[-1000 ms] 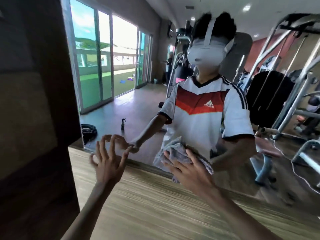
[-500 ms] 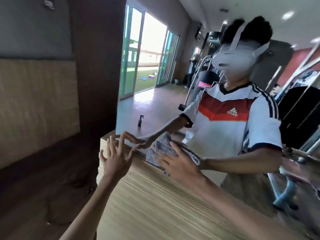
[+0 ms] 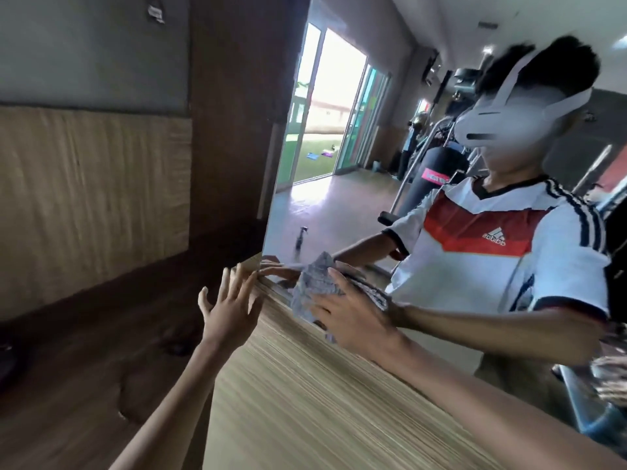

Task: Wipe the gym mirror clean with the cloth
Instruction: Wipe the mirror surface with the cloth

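Observation:
The gym mirror (image 3: pixel 339 205) fills the right half of the view, and its lower left corner sits above a wood-grain panel. My right hand (image 3: pixel 353 320) presses a crumpled grey cloth (image 3: pixel 314 290) against the glass near that bottom edge. Fingers spread, my left hand (image 3: pixel 230 307) is raised beside the mirror's lower left corner, its fingertips at the edge. The glass reflects me, both arms and the cloth.
A dark brown wall strip (image 3: pixel 234 130) borders the mirror on the left, with a light wood panel (image 3: pixel 91 205) beyond it. The wood-grain panel (image 3: pixel 322 408) runs below the mirror. Reflected are a spray bottle (image 3: pixel 300 237) on the floor, gym machines and glass doors.
The view has swung left, so the mirror now sits to the right. My right hand and the cloth have slid toward the mirror's lower left corner. My left hand stays spread by the edge.

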Motion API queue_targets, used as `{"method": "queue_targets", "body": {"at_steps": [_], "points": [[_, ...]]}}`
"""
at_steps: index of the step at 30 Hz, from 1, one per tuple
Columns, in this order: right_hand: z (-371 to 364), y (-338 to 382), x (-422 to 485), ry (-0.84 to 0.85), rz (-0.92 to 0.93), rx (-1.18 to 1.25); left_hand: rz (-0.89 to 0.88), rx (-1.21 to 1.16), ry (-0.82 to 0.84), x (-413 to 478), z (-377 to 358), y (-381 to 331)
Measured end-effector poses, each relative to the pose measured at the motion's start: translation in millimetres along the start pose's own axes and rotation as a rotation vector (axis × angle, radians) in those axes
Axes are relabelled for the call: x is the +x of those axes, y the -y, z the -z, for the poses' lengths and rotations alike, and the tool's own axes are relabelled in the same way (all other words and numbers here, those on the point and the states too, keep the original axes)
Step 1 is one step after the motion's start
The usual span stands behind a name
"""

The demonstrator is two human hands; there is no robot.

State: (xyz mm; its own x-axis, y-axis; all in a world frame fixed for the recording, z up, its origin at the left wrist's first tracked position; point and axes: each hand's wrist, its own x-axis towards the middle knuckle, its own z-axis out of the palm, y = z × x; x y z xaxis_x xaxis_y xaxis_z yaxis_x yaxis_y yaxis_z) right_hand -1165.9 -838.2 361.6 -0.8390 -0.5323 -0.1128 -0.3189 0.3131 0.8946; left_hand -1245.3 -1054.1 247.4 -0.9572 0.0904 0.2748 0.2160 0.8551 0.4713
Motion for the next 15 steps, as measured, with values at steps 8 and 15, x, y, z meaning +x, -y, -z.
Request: {"method": "queue_targets", "body": {"at_steps": [8, 15], "points": [[46, -14, 88, -0.143, -0.371, 0.124, -0.076, 0.124, 0.097, 11, 21, 10], [11, 22, 24, -0.030, -0.107, 0.170, -0.033, 0.002, 0.073, 9, 19, 12]]}}
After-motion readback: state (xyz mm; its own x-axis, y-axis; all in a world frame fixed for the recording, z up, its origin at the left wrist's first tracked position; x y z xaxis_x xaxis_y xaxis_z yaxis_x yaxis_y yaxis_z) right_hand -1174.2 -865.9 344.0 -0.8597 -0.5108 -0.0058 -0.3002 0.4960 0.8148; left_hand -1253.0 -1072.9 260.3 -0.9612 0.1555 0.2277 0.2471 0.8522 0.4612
